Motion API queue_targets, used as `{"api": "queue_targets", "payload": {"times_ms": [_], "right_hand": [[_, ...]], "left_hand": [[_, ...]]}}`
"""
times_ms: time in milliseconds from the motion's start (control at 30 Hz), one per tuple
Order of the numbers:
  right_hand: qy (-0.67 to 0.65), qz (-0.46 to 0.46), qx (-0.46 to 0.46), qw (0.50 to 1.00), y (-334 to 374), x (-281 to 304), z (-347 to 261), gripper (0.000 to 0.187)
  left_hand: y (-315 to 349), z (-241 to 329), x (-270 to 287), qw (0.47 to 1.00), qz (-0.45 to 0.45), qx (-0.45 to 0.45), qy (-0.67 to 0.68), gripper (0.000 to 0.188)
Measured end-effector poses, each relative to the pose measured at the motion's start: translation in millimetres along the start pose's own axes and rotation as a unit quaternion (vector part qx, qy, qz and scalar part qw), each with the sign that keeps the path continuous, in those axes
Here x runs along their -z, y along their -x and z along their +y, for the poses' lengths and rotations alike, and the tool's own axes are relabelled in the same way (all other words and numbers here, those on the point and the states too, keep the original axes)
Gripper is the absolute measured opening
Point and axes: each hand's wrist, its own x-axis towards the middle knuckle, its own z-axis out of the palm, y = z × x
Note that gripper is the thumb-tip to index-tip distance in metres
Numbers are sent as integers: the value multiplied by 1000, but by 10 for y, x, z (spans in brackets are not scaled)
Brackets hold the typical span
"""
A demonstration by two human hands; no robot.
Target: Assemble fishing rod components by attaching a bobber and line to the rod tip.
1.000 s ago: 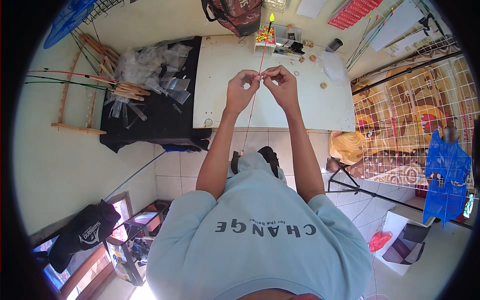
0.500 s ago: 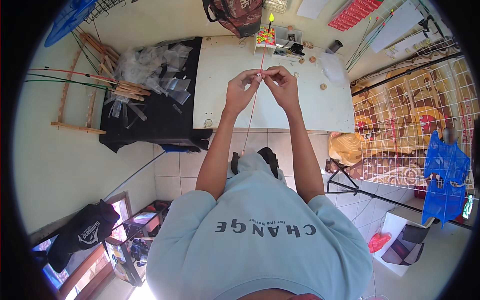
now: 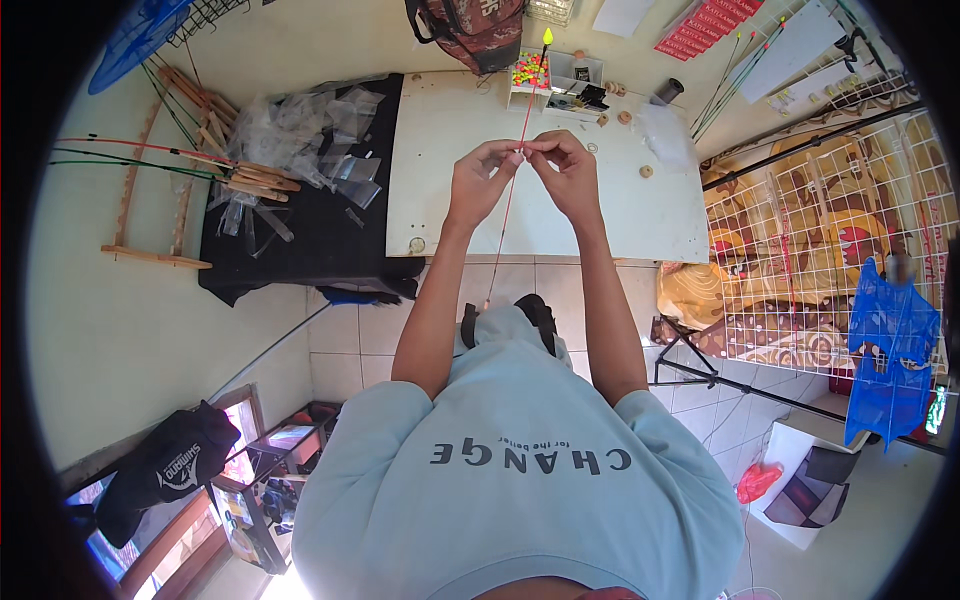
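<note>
Hardly moved since 1 second ago: both hands held in the same spot above the white table (image 3: pixel 640 215), the thin red rod (image 3: pixel 508 205) perhaps tilted a shade. Left hand (image 3: pixel 478 182) and right hand (image 3: pixel 565 172) raised together at mid-table, fingertips meeting and pinched on the rod near its upper third; too small to tell whether a bead or a line sits between them. Rod running from a yellow-and-black float tip (image 3: pixel 546 40) near the far edge down to a lower end hanging past the near edge over the tiled floor. Likely trouble from here: a slip of the pinch, dropping the rod onto the tiles; too hard a squeeze or a twist between the 2 hands, bending or snapping so slim a stem; a swing of the top into the small tray of coloured beads (image 3: pixel 530 72), just beside it, spilling them. Around: round wooden spools (image 3: pixel 646 171) scattered to the right, a black cloth with clear plastic sleeves (image 3: pixel 310 125) and wooden-handled sticks (image 3: pixel 225 165) to the left, a wire rack (image 3: pixel 830 200) and blue bag (image 3: pixel 892 350) to the right. Nothing between hands and table.
</note>
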Motion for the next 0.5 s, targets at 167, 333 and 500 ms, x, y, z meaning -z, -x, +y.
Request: {"api": "queue_targets", "payload": {"times_ms": [167, 333, 500], "right_hand": [[28, 5, 7, 1000, 0, -20, -56, 11], [35, 13, -8, 999, 22, -44, -56, 11], [38, 16, -2, 999, 46, -55, -39, 10]], "left_hand": [[11, -29, 24, 1000, 1, 19, 5, 23], [10, -57, 21, 999, -2, 18, 30, 25], [16, -57, 7, 999, 15, 27, 7, 25]]}}
